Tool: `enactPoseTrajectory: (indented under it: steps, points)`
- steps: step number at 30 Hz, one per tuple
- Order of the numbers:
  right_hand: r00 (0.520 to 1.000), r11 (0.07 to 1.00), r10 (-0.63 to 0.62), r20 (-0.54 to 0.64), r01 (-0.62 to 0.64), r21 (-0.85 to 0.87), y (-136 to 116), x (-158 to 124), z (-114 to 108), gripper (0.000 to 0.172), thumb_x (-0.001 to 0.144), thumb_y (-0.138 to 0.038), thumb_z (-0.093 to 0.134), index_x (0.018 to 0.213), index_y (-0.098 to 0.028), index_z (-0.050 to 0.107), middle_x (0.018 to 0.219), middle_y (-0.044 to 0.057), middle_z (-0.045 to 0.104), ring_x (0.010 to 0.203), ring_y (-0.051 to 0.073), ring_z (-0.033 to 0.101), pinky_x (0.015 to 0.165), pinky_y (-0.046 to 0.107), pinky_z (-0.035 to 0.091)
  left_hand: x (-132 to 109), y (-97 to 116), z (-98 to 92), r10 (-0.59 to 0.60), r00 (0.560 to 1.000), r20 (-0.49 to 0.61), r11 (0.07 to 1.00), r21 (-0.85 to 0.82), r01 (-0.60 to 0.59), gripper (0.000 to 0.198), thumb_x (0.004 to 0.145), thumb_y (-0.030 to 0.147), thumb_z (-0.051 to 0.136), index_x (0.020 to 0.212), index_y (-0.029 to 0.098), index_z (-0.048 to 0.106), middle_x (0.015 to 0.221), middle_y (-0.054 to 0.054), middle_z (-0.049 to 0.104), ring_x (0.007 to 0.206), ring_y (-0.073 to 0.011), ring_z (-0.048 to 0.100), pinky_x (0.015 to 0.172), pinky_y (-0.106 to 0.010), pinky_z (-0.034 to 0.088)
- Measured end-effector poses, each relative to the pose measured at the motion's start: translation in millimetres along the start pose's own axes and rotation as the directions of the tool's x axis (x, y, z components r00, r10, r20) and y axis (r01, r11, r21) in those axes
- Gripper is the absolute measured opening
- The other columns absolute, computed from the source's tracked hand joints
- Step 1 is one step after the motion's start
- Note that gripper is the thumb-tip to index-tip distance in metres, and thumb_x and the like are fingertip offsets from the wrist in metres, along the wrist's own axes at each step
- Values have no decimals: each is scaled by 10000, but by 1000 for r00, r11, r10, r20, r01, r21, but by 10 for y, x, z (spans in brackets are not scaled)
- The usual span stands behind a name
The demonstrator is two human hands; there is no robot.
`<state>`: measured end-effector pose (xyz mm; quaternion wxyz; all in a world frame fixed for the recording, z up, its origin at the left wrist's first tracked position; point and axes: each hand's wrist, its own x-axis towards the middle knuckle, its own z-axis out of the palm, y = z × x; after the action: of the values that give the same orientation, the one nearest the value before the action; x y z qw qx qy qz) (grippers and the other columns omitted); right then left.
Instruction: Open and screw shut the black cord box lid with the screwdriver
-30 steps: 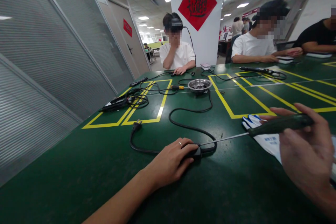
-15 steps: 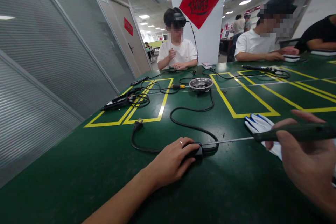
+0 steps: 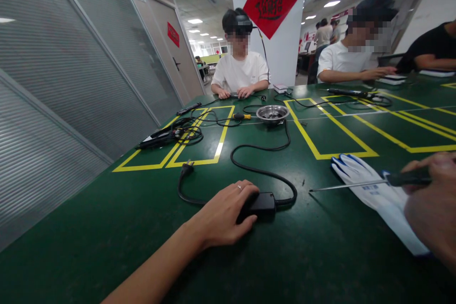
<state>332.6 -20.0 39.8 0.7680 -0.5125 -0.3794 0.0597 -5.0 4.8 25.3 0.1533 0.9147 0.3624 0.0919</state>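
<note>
My left hand [image 3: 231, 216] lies over the left part of a black power adapter [image 3: 263, 203], its fingers wrapped round the box on the green table. From the adapter's left side a cord leads to a two-pin plug [image 3: 187, 167]; another black cord [image 3: 265, 171] curves away from its right side. In my right hand [image 3: 436, 199] is a screwdriver [image 3: 408, 178] with a dark green handle, fingers closed round it. Its long thin shaft points left, the tip to the right of the adapter and apart from it. Beneath the shaft lies a white glove [image 3: 377, 197] with blue trim.
A metal bowl [image 3: 272, 114] with small dark parts stands further back, beside a yellow-and-black-handled screwdriver [image 3: 241, 117]. Coiled black cables [image 3: 185, 133] lie at left. Yellow tape [image 3: 219, 147] marks the table [image 3: 142, 237]. Across it sits a person [image 3: 240, 69]; others sit at right.
My right hand has drawn the screwdriver to the right, its tip now away from the adapter. My left hand has shifted slightly left, uncovering more of the adapter. The person opposite has lowered a hand.
</note>
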Motion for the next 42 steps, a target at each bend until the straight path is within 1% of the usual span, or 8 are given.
enactPoseTrajectory:
  steps: [2, 5, 11, 16, 21, 27, 32, 42]
  points:
    - [986, 990, -96, -135, 81, -115, 28, -73, 60, 93, 773, -341, 585, 749, -281, 517, 684, -21, 472, 541, 163, 459, 497, 359, 361, -10, -31, -39, -27, 1000, 14, 999, 20, 27, 444, 800, 283, 590, 1209, 207, 437, 1168, -86, 529, 1027, -264, 527, 934, -429, 425]
    - [989, 972, -118, -92, 96, -216, 40, -133, 70, 87, 777, -344, 580, 765, -271, 534, 700, -14, 513, 531, 170, 481, 513, 382, 393, -17, -62, -66, -70, 997, 39, 998, 0, 70, 426, 774, 267, 601, 1168, 212, 451, 1072, -63, 555, 933, -241, 556, 845, -385, 462]
    - [987, 970, -130, -94, 107, -218, 77, -83, 40, 143, 745, -350, 621, 723, -240, 532, 633, -24, 518, 491, 165, 507, 453, 366, 394, -25, -87, -72, -117, 992, 44, 983, -137, 122, 422, 769, 227, 618, 1163, 223, 467, 1065, -45, 580, 904, -212, 578, 776, -326, 475]
    - [970, 976, -168, -176, 138, -170, 49, -41, 94, 145, 753, -317, 603, 693, -243, 494, 595, -44, 474, 439, 141, 464, 386, 338, 355, -9, -125, -30, -122, 992, 20, 970, -210, 123, 432, 774, 234, 646, 1177, 218, 494, 1057, -49, 594, 874, -202, 585, 793, -341, 480]
    - [995, 997, -69, -77, 66, -41, -68, -74, 88, 98, 797, -294, 546, 712, -260, 513, 629, -31, 480, 479, 145, 473, 377, 326, 347, 43, -135, 104, -136, 989, -56, 942, -315, 112, 454, 809, 260, 669, 1226, 234, 492, 1142, -55, 596, 994, -214, 585, 885, -368, 473]
    - [982, 980, 146, 117, -159, 119, -102, -239, 102, 253, 776, -338, 617, 593, -220, 488, 575, -29, 464, 499, 150, 522, 437, 335, 452, 80, -90, 192, -190, 979, -69, 892, -429, 143, 465, 809, 273, 690, 1231, 240, 500, 1178, -56, 604, 1060, -222, 585, 934, -393, 465]
    - [929, 948, 304, 213, -318, 34, -38, -412, 105, 201, 780, -403, 615, 778, -203, 593, 716, 3, 592, 569, 179, 602, 499, 353, 513, 65, -104, 189, -182, 980, -76, 890, -438, 132, 463, 814, 257, 689, 1237, 247, 501, 1207, -52, 592, 1085, -218, 571, 945, -392, 451]
    - [908, 939, 340, 244, -341, -41, 68, -523, 37, 268, 717, -441, 668, 866, -224, 619, 735, -6, 636, 587, 215, 650, 588, 400, 569, 74, -120, 220, -157, 983, -90, 894, -437, 103, 464, 815, 237, 696, 1232, 243, 493, 1210, -47, 589, 1082, -207, 565, 946, -372, 438]
